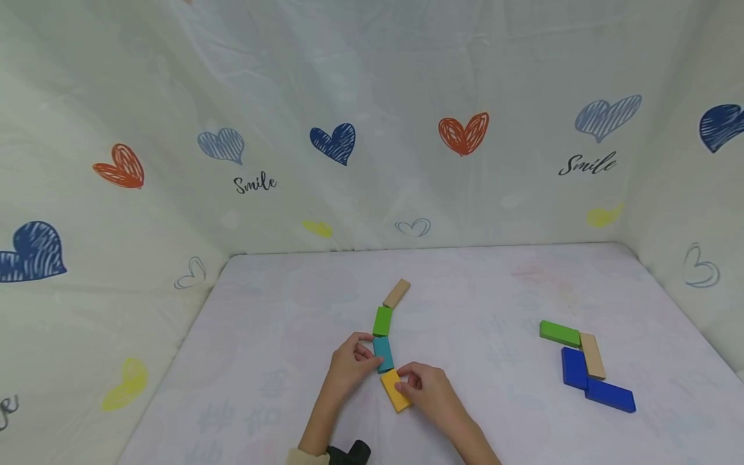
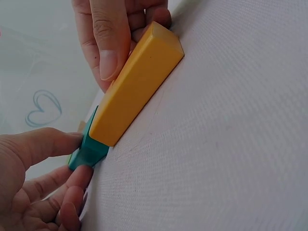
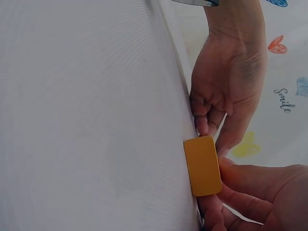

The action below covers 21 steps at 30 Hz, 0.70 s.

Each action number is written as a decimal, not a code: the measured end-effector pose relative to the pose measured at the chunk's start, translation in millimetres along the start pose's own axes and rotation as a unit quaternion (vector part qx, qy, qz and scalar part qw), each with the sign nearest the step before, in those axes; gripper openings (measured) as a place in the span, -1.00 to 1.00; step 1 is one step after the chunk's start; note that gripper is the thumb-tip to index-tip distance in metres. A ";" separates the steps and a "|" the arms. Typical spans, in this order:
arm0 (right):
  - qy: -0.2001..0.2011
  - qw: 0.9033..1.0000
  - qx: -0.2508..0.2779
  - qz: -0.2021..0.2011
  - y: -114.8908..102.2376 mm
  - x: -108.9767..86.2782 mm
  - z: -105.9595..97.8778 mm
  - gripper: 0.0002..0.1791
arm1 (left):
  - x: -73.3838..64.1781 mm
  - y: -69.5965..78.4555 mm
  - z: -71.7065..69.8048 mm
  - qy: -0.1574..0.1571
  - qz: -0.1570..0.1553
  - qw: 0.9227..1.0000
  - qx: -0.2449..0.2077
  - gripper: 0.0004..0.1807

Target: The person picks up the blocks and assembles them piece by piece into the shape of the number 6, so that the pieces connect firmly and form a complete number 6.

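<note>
Four blocks form a bent line lying on the table, running from a plain wooden block at the far end through a green block and a teal block to a yellow block nearest me. My left hand pinches the teal block between thumb and fingers. With thumb and fingers at its sides, my right hand pinches the yellow block. In the left wrist view the end of the yellow block meets the teal block, partly covering it.
At the right of the white-covered table lie a second green block, another wooden block and two blue blocks, joined in a zigzag. A pale curtain printed with hearts encloses the back and sides.
</note>
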State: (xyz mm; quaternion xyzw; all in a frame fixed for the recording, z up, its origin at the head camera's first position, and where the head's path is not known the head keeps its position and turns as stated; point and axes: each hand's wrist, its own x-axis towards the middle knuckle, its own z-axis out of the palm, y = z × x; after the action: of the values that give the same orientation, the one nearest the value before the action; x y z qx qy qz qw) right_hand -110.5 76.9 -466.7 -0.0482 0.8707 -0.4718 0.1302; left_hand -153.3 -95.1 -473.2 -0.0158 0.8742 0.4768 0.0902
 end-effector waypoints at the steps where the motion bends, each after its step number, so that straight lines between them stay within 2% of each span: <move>1: 0.000 1.000 0.001 0.001 -0.2 0.1 -0.2 -0.74 | -0.1 0.1 0.0 0.000 0.000 1.000 0.001 -0.54; 13: 0.002 1.000 0.004 0.000 -1.9 0.3 -0.9 -0.76 | 1.1 0.4 -1.2 0.003 0.007 1.000 0.001 -0.55; 21: 0.002 1.000 0.002 0.002 -1.7 -0.3 -1.0 -0.74 | 0.8 -0.7 0.6 0.004 0.000 1.000 0.002 -0.55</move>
State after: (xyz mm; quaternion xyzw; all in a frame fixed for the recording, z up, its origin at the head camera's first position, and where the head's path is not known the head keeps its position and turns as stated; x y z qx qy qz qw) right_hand -110.5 76.8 -464.7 -0.0450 0.8701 -0.4735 0.1295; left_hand -153.9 -94.9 -474.3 -0.0171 0.8757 0.4747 0.0865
